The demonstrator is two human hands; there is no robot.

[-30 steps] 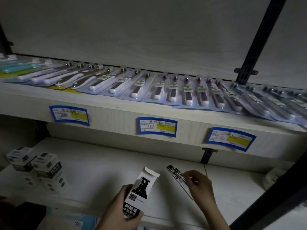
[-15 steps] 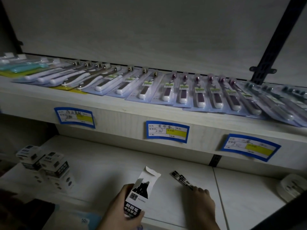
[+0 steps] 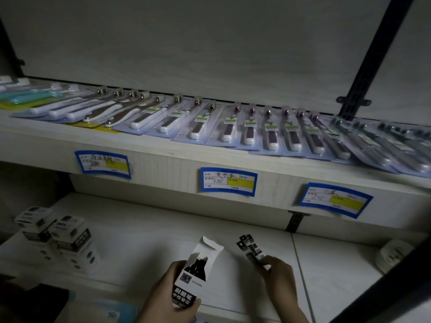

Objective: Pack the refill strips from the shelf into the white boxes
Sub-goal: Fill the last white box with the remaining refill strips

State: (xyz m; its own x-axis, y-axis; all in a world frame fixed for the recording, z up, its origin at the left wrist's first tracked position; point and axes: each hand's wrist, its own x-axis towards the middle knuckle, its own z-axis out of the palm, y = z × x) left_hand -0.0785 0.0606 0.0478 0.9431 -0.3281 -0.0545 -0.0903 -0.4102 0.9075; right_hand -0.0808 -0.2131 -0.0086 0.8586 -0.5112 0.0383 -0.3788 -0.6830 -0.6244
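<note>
My left hand (image 3: 168,297) grips a white box (image 3: 194,270) with black print, held upright over the lower shelf (image 3: 140,238), its top flap open. Right of it, my right hand (image 3: 279,279) pinches a thin black-and-white refill strip (image 3: 250,250) by its near end; the far end points up and left, just off the shelf surface. Strip and box are a short gap apart. Whether the box holds anything is hidden.
Stacked white boxes (image 3: 58,236) stand at the lower shelf's left. A white round object (image 3: 394,255) sits at the right. The upper shelf (image 3: 163,157) carries a row of packaged toothbrushes (image 3: 247,129), with blue price labels (image 3: 228,181) on its front edge.
My right hand, which lay flat on the strip on the shelf half a second ago, now has it pinched and lifted. The view has shifted slightly left; the box has stayed in my left hand.
</note>
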